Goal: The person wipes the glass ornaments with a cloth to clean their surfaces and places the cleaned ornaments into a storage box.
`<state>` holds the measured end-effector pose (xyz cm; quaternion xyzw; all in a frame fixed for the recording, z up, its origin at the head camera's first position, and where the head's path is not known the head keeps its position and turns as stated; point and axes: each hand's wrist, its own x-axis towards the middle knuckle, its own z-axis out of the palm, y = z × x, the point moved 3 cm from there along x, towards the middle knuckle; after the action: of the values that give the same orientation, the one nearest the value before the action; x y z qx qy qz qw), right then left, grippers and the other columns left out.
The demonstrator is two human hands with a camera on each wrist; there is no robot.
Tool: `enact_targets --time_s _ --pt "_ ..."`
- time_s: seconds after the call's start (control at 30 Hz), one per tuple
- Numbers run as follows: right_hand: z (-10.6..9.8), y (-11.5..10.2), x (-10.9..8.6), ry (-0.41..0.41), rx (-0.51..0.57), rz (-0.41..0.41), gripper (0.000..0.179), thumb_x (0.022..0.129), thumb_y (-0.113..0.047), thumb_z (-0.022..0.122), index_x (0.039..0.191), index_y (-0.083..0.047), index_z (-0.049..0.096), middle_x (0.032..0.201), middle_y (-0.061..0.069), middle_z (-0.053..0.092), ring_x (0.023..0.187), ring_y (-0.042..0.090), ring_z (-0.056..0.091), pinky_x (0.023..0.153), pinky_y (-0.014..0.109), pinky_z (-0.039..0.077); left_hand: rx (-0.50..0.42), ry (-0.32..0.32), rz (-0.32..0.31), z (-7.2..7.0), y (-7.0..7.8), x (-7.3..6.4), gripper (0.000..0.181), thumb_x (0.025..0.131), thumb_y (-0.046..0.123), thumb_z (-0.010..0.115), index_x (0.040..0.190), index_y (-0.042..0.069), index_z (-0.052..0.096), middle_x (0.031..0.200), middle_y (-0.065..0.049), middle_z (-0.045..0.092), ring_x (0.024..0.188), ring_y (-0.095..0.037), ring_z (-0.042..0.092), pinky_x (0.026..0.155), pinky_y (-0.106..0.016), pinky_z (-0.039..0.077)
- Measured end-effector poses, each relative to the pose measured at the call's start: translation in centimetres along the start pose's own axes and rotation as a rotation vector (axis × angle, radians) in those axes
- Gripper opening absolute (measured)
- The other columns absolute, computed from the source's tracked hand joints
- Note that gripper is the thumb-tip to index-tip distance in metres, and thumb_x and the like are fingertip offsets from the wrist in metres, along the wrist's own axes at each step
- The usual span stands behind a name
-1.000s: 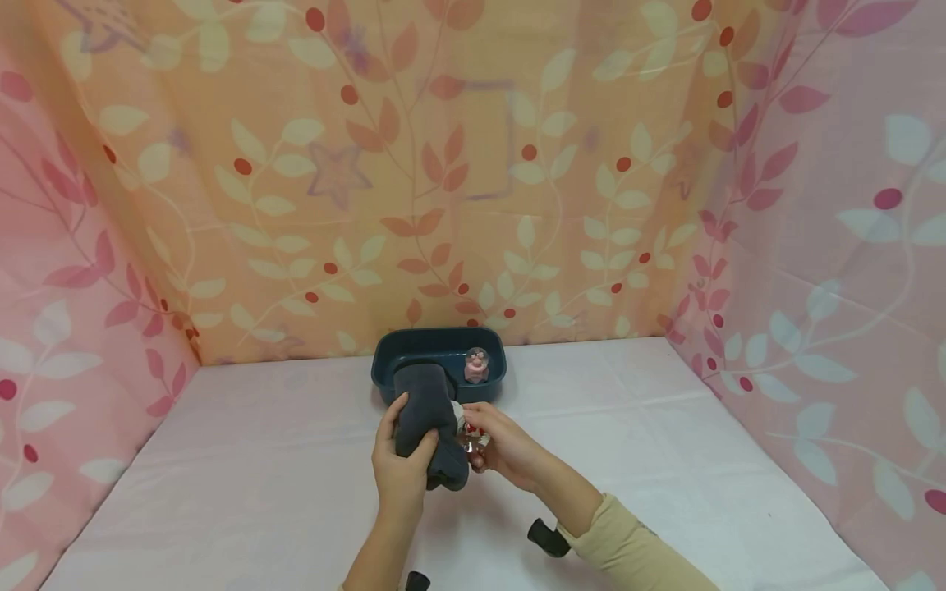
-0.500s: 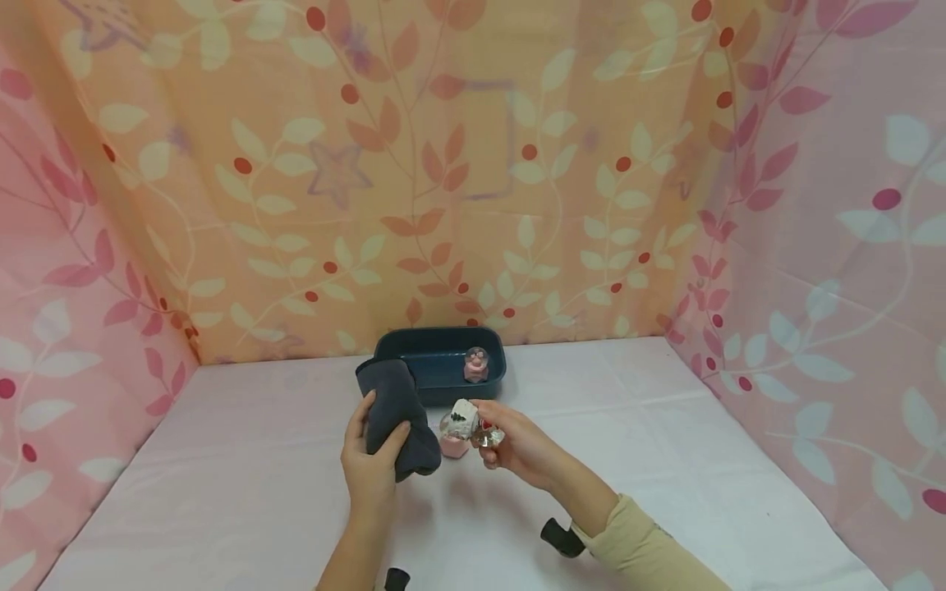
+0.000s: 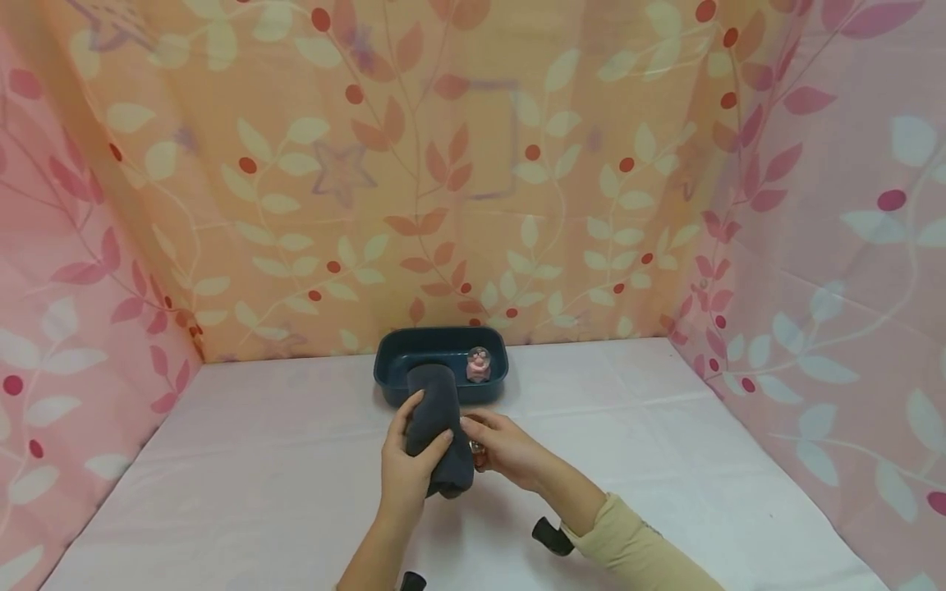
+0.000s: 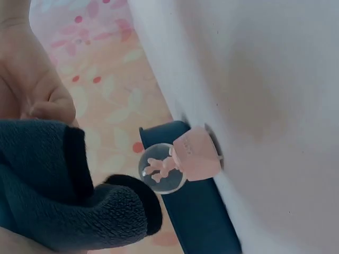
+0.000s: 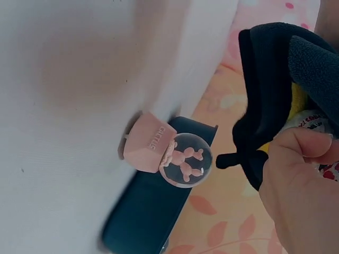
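My left hand (image 3: pixel 410 472) grips a folded dark grey-blue cloth (image 3: pixel 432 398) with a black edging, thumb on the near side. At its right my right hand (image 3: pixel 513 451) pinches a small snow globe (image 3: pixel 476 449) with white and red on it, held against the cloth. The cloth and fingers cover most of that globe; the right wrist view shows part of its white base (image 5: pixel 312 121) and a yellow patch (image 5: pixel 297 100) in the cloth's fold. A pink-based snow globe (image 5: pixel 150 142) with a pink figure stands on the table below the hands, hidden in the head view.
At the back of the white-covered table (image 3: pixel 281 460) stands a dark blue tray (image 3: pixel 392 390). Inside its right end sits another pink snow globe (image 3: pixel 478 364). Floral curtains (image 3: pixel 443 164) close off the back and sides. Black camera mounts (image 3: pixel 553 535) hang at the wrists.
The left hand swung left with the cloth, uncovering the pink globe and the white-based one, then came back right. The right hand's globe is now mostly behind the cloth again.
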<state>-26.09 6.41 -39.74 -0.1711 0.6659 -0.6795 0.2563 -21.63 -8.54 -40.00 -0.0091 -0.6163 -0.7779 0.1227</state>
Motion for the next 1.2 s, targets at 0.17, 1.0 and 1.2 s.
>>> enact_targets --time_s 0.17,1.0,1.2 --pt "-0.1 -0.4 0.0 -0.010 -0.053 -0.044 0.049 0.100 -0.025 0.055 0.137 0.005 0.045 0.103 0.007 0.050 0.076 0.017 0.046 0.065 0.027 0.040 0.060 0.112 0.044 0.2 0.1 0.1 0.057 0.086 -0.003 0.066 0.139 0.013 0.050 0.114 -0.014 0.051 0.106 -0.026 0.052 0.081 -0.031 0.051" --pt "-1.2 -0.5 -0.6 0.101 -0.057 -0.092 0.042 0.091 -0.016 0.067 0.124 0.007 0.054 0.096 0.005 0.057 0.080 0.018 0.053 0.071 0.027 0.045 -0.051 0.139 0.024 -1.3 1.8 0.4 0.060 0.084 -0.006 0.068 0.139 0.009 0.049 0.125 -0.013 0.050 0.109 -0.023 0.054 0.080 -0.029 0.054" --pt "-0.7 -0.6 -0.5 0.102 -0.153 -0.151 0.048 0.090 -0.017 0.070 0.130 0.003 0.054 0.104 0.008 0.058 0.084 0.020 0.055 0.079 0.031 0.053 -0.037 0.023 0.024 0.2 1.1 0.0 0.062 0.086 -0.002 0.069 0.142 0.009 0.044 0.123 -0.016 0.048 0.109 -0.028 0.053 0.081 -0.032 0.054"
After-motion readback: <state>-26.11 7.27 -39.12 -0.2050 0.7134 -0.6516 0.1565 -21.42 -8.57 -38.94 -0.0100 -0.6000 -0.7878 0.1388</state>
